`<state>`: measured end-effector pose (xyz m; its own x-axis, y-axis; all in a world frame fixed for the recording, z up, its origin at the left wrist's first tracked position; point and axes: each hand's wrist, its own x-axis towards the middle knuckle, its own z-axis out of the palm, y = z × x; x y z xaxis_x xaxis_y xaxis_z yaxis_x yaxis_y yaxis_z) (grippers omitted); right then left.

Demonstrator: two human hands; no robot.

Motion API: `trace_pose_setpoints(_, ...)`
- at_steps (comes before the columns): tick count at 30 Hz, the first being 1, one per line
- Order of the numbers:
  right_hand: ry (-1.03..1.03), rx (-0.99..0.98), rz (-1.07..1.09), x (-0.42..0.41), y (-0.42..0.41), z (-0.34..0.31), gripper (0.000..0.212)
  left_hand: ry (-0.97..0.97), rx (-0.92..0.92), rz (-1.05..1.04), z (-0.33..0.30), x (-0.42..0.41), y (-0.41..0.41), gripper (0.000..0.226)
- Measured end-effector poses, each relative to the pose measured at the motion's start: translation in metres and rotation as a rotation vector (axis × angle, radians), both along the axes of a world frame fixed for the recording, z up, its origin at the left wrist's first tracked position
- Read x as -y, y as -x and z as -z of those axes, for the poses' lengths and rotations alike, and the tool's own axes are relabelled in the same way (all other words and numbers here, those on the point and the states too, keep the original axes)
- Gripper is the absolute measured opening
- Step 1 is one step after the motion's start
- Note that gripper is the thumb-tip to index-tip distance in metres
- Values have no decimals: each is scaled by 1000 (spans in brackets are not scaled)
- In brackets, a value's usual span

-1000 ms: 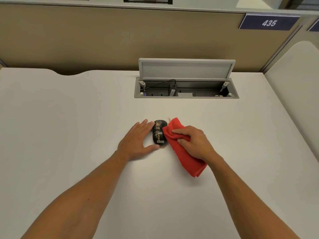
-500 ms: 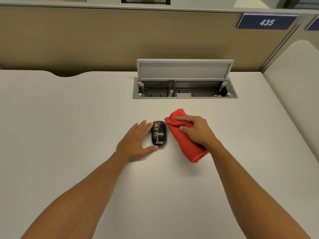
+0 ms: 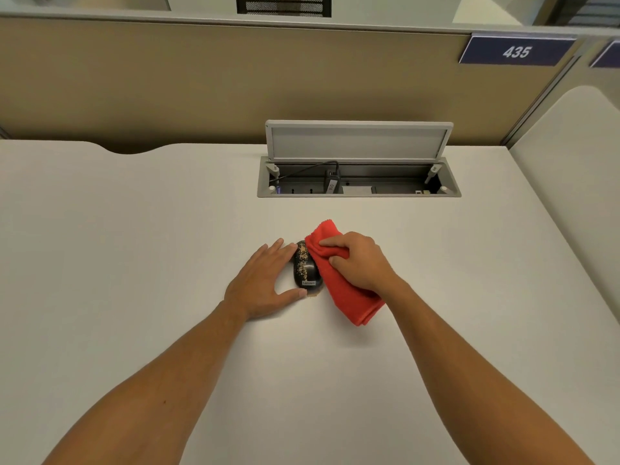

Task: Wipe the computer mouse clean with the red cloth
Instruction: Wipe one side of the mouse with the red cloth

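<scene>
Since half a second ago the right hand (image 3: 360, 263), clenched on the red cloth (image 3: 345, 290), has brought it from beside the mouse (image 3: 306, 268) onto the mouse's right edge; wiping is starting, grit remains. The left hand (image 3: 265, 283), released, braces the mouse's left side on the tabletop (image 3: 134, 246). Readable: "Lenovo" on the mouse, "435" on the sign (image 3: 516, 51) beyond.

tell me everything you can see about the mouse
The mouse is small, black and glossy, with a strip of tan grit down its top and a light label reading Lenovo near its back end. It sits flat on the white desk. The left hand steadies its left side; the red cloth, in the right hand, covers its right edge.
</scene>
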<state>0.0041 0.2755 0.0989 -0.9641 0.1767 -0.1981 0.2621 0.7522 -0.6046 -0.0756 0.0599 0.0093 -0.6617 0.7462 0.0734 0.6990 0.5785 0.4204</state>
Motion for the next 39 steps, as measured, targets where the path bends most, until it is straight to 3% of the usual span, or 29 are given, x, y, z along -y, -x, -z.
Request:
trace_pose_setpoints(5,31,28,-122,3,-30,-2,40,-10,-18,-11,0,0,-1,93)
trace_pose_setpoints(10,62,196,-235,-7,-42,-18,37,-4,-10,-3,-3,0,-2,95)
trace_pose_setpoints(13,135,214,-187,-21,-39,-30,36,-1,-15,-8,-2,0,-2,93)
trace_pose_setpoints(20,273,-60,203,-30,-13,-26,41,8,0,-6,-1,1,-1,93)
trace_pose_setpoints(31,59,52,59,2,5,-3,45,-1,3,-4,-1,0,-1,94)
trace_pose_setpoints(39,110,112,4,3,-30,-4,43,2,-13,-1,0,0,-1,93)
